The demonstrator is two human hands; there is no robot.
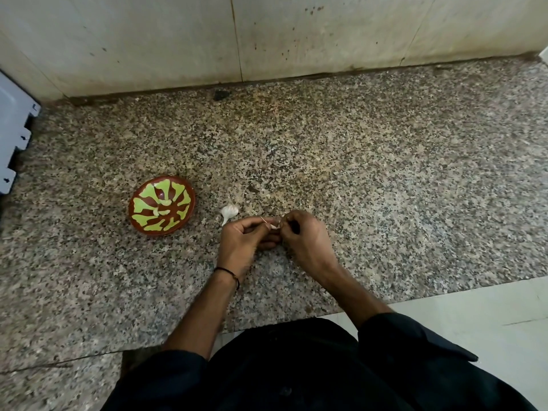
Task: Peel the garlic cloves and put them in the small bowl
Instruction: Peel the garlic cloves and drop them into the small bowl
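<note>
Your left hand (246,238) and right hand (305,238) are brought together above the front part of the speckled granite countertop (385,173), fingertips meeting. Both hands pinch one garlic clove (274,226) between them: the left thumb and fingers are curled round its left side, and the right fingers are curled down onto its right side. Only a small pale part of the clove shows between the fingertips, so you cannot tell how much skin remains on it. A garlic bulb (229,213) lies on the countertop just beyond your left hand, near the knuckles but apart from them, with its stem end pointing toward you. The small bowl (189,209) stands on the countertop to the left of the bulb, well apart from both hands. It is brown with a green pattern inside and holds a few pale peeled cloves (164,203) near its middle. A thin dark band (228,272) circles your left wrist. Dark sleeves (415,336) cover both forearms from the elbow back. A stained tiled wall (148,40) rises at the rear edge of the countertop. A pale blue-white panel (14,137) with notched edges enters from the left edge of the view. Pale floor tile (474,321) shows below the countertop edge at lower right.
</note>
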